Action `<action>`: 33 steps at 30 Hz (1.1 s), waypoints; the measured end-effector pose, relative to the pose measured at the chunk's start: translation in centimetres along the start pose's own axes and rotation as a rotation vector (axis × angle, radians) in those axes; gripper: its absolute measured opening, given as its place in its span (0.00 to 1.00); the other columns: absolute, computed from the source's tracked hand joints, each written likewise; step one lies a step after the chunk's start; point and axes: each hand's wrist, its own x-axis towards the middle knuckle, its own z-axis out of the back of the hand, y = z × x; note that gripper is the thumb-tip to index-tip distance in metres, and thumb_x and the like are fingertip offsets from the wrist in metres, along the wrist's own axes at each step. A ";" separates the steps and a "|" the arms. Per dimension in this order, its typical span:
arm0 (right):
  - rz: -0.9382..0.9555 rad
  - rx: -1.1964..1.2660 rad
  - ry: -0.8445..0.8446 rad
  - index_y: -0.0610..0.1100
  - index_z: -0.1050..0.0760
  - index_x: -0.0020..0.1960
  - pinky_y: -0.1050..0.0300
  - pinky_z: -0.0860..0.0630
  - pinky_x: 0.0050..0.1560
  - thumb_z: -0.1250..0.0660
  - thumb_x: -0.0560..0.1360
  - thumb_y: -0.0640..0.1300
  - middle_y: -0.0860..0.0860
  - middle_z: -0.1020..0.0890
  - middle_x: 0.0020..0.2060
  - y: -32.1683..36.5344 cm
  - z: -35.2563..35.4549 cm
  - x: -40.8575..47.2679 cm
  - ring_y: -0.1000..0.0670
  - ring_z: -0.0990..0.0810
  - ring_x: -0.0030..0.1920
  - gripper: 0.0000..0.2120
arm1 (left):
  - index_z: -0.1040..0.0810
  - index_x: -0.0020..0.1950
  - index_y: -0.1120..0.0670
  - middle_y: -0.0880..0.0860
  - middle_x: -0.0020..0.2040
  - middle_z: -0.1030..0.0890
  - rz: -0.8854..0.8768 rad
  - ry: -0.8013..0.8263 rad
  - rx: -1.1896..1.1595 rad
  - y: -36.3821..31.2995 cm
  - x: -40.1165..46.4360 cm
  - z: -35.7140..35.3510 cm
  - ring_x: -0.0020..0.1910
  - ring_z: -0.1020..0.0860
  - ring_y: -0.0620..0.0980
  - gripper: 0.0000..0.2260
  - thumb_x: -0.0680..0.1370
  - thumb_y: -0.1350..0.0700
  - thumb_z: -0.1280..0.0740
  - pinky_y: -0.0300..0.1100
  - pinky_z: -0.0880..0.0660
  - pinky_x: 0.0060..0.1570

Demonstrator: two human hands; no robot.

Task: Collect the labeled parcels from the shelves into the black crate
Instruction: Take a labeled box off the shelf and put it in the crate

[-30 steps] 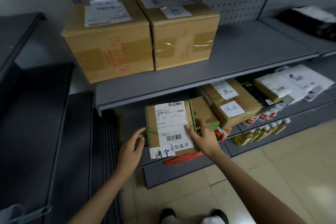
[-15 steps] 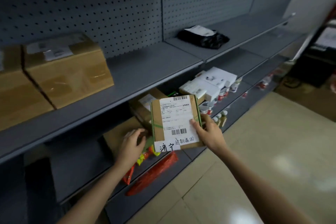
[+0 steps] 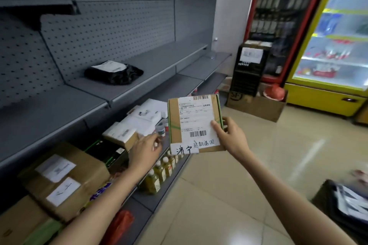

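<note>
My right hand (image 3: pixel 232 137) grips a small cardboard parcel (image 3: pixel 194 123) by its right edge, thumb on its white shipping label; a handwritten paper strip hangs at its lower edge. The parcel is held in the air in front of the shelves. My left hand (image 3: pixel 146 150) hovers just left of the parcel with relaxed fingers, holding nothing. A black crate (image 3: pixel 346 207) with white-labelled packages inside sits on the floor at the lower right, partly cut off. More labelled parcels stay on the shelves: a black bag (image 3: pixel 114 72) on the middle shelf and a cardboard box (image 3: pixel 65 177) on the lower one.
Grey pegboard shelving (image 3: pixel 139 77) runs along the left. The lower shelf holds white packages (image 3: pixel 145 117), a small box (image 3: pixel 121 135) and yellow bottles (image 3: pixel 159 175). A drinks fridge (image 3: pixel 326 32), a black stand (image 3: pixel 249 69) and a brown box (image 3: pixel 258 105) stand ahead. Tiled floor lies to the right.
The view has swung right along the shelves, bringing the fridge and black crate into sight. My right hand carries the parcel away from the lower shelf; my left hand has let go of it.
</note>
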 end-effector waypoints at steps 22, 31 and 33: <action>-0.328 0.111 -0.341 0.49 0.27 0.57 0.45 0.24 0.53 0.45 0.65 0.76 0.51 0.19 0.50 -21.0 12.7 23.2 0.50 0.21 0.50 0.36 | 0.23 0.45 0.53 0.48 0.41 0.21 -0.375 0.187 -0.120 -16.6 30.0 -24.9 0.43 0.25 0.51 0.02 0.74 0.56 0.32 0.41 0.36 0.39; -0.374 0.183 -0.404 0.49 0.33 0.66 0.49 0.25 0.56 0.44 0.68 0.71 0.50 0.20 0.56 -26.7 17.2 38.9 0.49 0.22 0.55 0.36 | 0.24 0.46 0.52 0.48 0.41 0.21 -0.485 0.245 -0.173 -23.2 46.8 -35.0 0.42 0.24 0.50 0.05 0.73 0.53 0.35 0.45 0.27 0.43; -0.370 0.194 -0.423 0.47 0.33 0.67 0.55 0.27 0.52 0.43 0.70 0.68 0.49 0.20 0.57 -28.1 17.9 41.6 0.49 0.22 0.56 0.34 | 0.24 0.46 0.52 0.48 0.41 0.21 -0.470 0.261 -0.197 -24.4 49.2 -37.2 0.43 0.24 0.49 0.03 0.74 0.55 0.32 0.45 0.27 0.43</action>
